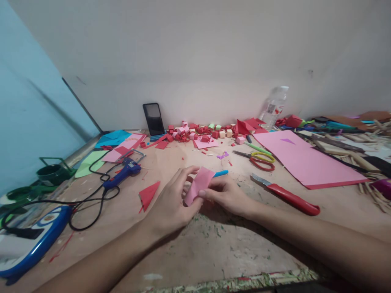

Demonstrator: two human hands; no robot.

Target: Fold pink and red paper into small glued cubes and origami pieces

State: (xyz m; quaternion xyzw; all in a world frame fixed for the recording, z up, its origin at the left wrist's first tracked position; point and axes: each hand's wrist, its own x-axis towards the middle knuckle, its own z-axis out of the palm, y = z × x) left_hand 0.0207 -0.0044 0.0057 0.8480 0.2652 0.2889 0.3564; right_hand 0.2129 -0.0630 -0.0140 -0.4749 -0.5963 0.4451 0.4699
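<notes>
A small strip of pink paper (pixel 200 184) is held up between both hands, over the near middle of the table. My left hand (pixel 177 199) curls around its left side, fingers behind and thumb below. My right hand (pixel 224 195) pinches its lower right edge with the thumb in front. Just beyond the right hand a blue pen-like stick (pixel 221 173) shows; its other end is hidden. To the left of my left hand lies a red paper scrap (pixel 149 195). Right of my right hand rests a knife with a red handle (pixel 293 199).
Scissors (pixel 262 160) lie beyond the knife, beside large pink sheets (pixel 302 158). A blue glue gun (pixel 122 174) with a looping black cord is at left. Along the wall are small paper cubes (pixel 183 130), a propped phone (pixel 153 119) and a plastic bottle (pixel 275 106).
</notes>
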